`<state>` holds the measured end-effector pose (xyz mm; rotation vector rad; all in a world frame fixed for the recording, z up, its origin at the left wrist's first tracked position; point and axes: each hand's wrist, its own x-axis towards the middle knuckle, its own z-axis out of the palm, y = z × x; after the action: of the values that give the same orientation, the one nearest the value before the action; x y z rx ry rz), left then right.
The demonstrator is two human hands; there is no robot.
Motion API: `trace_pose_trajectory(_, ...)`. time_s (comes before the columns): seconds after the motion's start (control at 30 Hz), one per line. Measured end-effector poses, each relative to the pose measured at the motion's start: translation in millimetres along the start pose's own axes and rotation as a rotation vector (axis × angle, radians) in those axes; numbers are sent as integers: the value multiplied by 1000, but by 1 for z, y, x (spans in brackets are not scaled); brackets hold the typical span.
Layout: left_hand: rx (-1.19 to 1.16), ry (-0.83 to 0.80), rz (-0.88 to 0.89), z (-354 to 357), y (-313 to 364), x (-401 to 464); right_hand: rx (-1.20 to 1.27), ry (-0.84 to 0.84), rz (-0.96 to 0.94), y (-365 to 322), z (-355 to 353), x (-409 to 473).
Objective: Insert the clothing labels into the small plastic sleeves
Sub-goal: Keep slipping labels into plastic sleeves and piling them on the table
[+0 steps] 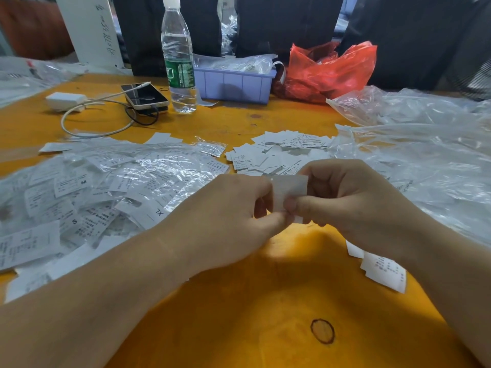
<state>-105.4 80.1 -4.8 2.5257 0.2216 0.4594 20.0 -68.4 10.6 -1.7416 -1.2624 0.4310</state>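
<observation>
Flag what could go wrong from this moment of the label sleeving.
1. Both the left hand and right hand pinch one white label in mid-air; it could crease or slip, and whether a sleeve is on it is unclear.
2. The bare labels lie right beside the sleeved pile, so finished and unfinished ones may mix.
3. The water bottle stands upright near the phone; a knock might tip it.
</observation>
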Motion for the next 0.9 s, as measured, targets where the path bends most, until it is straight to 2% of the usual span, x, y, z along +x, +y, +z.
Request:
trace_pose_trajectory(0.23,-30,63,39,-2,-1,0,142,-24,59,-1,-2,1)
trace_pose_trajectory(0.4,-54,70,57,-2,0,1,135,-26,83,-1,-1,1)
trace_pose_trajectory(0.5,-39,138,42,-2,1,1,123,-12,104,-1,-1,0)
trace_pose_trajectory(0.6,49,205,28,-3,3,0,36,26,84,-1,1,-1)
trace_pose_trajectory(0.73,324,212,122,-5,7,-1,71,-64,105,-6,3,-2)
trace_pose_trajectory(0.9,378,162,199,-5,9,-3,129,-16,122,-6,3,-1)
